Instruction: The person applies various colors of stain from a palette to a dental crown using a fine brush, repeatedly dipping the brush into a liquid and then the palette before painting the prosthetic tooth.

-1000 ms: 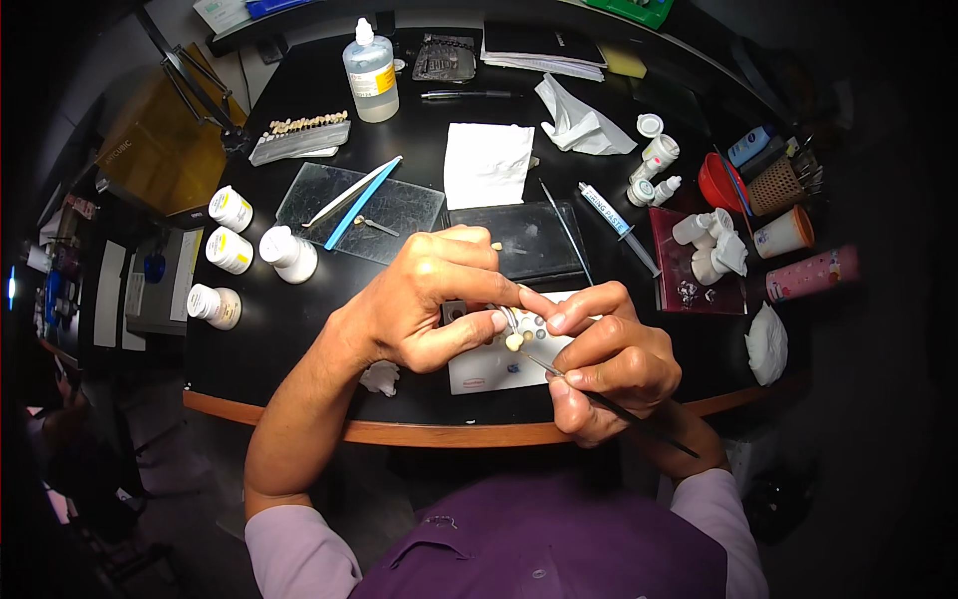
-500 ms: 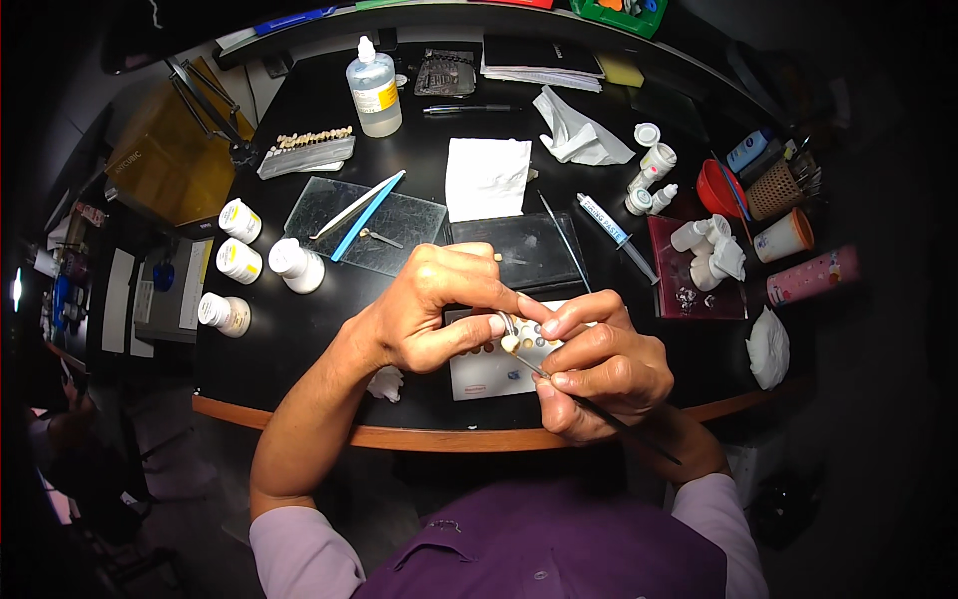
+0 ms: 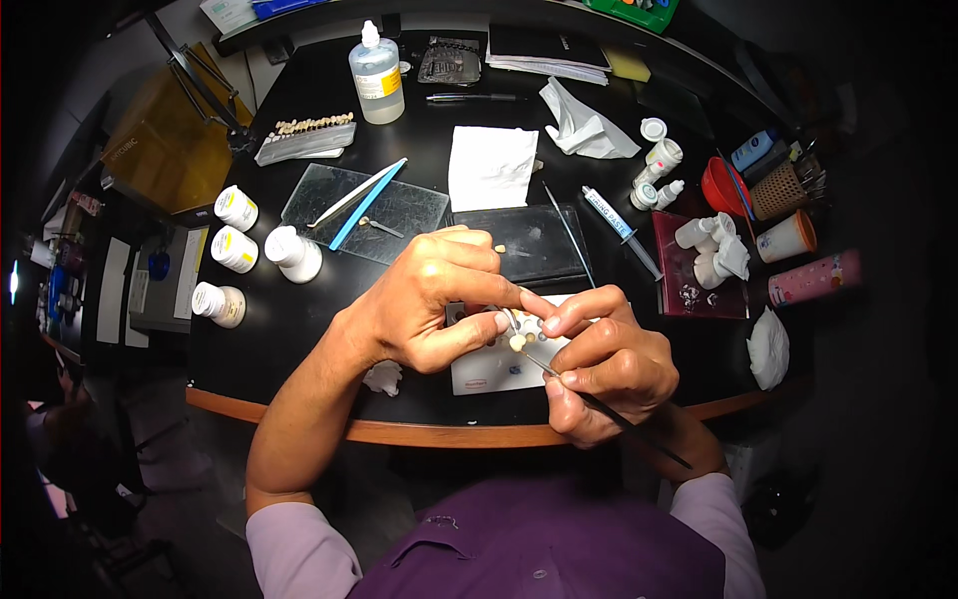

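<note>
Between the thumb and forefinger of my left hand (image 3: 434, 304) is a thin, curved metal holder (image 3: 513, 321). A small cream-coloured tooth crown (image 3: 518, 342) sits at its end. My right hand (image 3: 619, 364) pinches a fine dark-handled brush (image 3: 621, 421), its tip against or very close to the crown. The right fingertips also meet the left forefinger. Beneath both hands lies a white palette card (image 3: 479, 377) with round coloured spots, partly covered by my fingers.
Glass slab (image 3: 409, 205) bears a blue-and-white tool (image 3: 364, 210). White jars (image 3: 293, 254) stand left; a paste syringe (image 3: 621, 232) lies right, near a dark red tray (image 3: 689, 299) with small bottles. A clear bottle (image 3: 377, 85), folded tissue (image 3: 493, 165) and black case (image 3: 539, 245) sit farther back.
The view has shifted slightly. The crown looks a little turned, showing a paler side, with the brush tip still at it. Both hands keep their grips.
</note>
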`<state>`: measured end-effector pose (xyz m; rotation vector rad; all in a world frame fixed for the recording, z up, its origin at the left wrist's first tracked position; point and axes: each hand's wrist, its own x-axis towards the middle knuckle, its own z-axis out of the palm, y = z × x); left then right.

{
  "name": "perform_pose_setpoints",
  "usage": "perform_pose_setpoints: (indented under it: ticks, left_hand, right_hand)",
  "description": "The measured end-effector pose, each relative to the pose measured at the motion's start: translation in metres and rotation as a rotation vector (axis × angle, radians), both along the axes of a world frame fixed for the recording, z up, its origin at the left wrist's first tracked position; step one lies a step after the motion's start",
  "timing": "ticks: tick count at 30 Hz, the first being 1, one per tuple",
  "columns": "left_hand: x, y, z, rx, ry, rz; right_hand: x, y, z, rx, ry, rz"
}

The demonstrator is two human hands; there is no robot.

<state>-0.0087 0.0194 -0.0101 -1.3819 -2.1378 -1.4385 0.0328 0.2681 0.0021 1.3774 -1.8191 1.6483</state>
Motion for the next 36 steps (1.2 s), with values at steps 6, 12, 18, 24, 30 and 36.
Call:
perform_pose_setpoints:
  ticks: [6, 12, 18, 24, 30, 36]
  left_hand:
    - [0.0015, -0.0006, 0.0030, -0.029, 0.029, 0.024]
    - [0.0013, -0.0010, 0.0012, 0.005, 0.030, 0.026]
    - [0.0013, 0.0001, 0.0007, 0.012, 0.030, 0.022]
    - [0.0014, 0.0011, -0.0011, 0.008, 0.034, 0.024]
    - [0.0023, 0.0012, -0.0017, 0.008, 0.028, 0.038]
    - [0.0019, 0.0017, 0.0019, -0.003, 0.032, 0.030]
  right_hand:
    - [0.0008, 0.0003, 0.0001, 0.019, -0.015, 0.019]
    - [0.0012, -0.0011, 0.0012, 0.011, -0.025, 0.011]
    - [0.0010, 0.0005, 0.0012, 0.022, -0.032, 0.017]
    - [0.0020, 0.0010, 0.0015, 0.023, -0.040, 0.019]
    - [0.0019, 0.0018, 0.0045, 0.041, -0.050, 0.018]
    - [0.0023, 0.0028, 0.0040, 0.054, -0.052, 0.001]
